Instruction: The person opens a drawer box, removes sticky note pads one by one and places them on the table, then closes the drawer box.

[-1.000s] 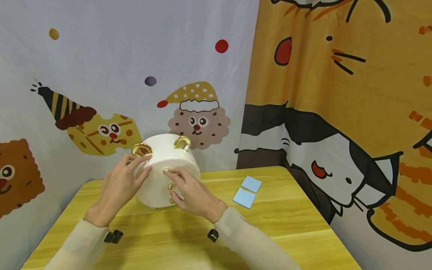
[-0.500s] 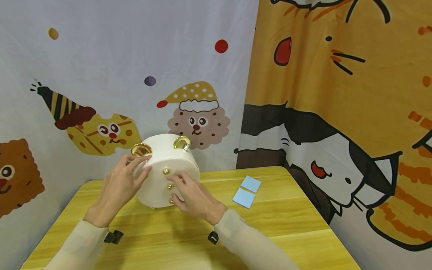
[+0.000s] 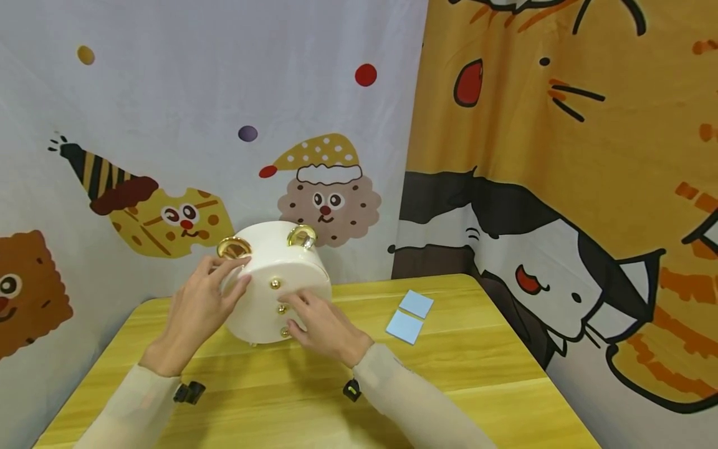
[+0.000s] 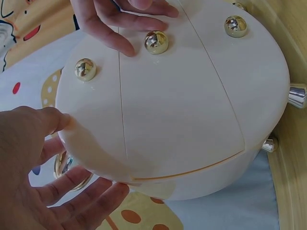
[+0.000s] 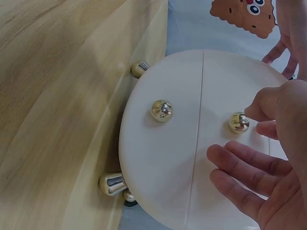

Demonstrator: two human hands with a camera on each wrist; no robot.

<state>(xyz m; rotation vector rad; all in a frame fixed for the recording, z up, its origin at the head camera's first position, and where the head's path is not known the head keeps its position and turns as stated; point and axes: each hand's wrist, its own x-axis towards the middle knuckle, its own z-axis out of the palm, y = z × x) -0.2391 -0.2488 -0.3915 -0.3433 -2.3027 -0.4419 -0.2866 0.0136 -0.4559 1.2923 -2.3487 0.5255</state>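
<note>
A round white box (image 3: 252, 315) with gold ring ears and small gold feet (image 5: 113, 184) stands on the table, its drawers pushed in flush. Three gold knobs run down the front: a top knob (image 3: 275, 284), a middle knob (image 5: 239, 123) and a bottom knob (image 5: 162, 110). My left hand (image 3: 196, 305) steadies the box at its upper left, thumb on the front edge and fairly straight fingers along the side. My right hand (image 3: 328, 327) is at the middle knob, thumb and loosely bent fingers spread around it without pinching it.
Two light blue square pads (image 3: 412, 315) lie on the wooden table (image 3: 471, 374) to the right of the box. A printed cartoon curtain (image 3: 336, 75) hangs close behind the table and along its right side.
My right hand's fingers have come down from the top knob to around the middle knob. My left hand and the box stay in place; the head view shifts slightly.
</note>
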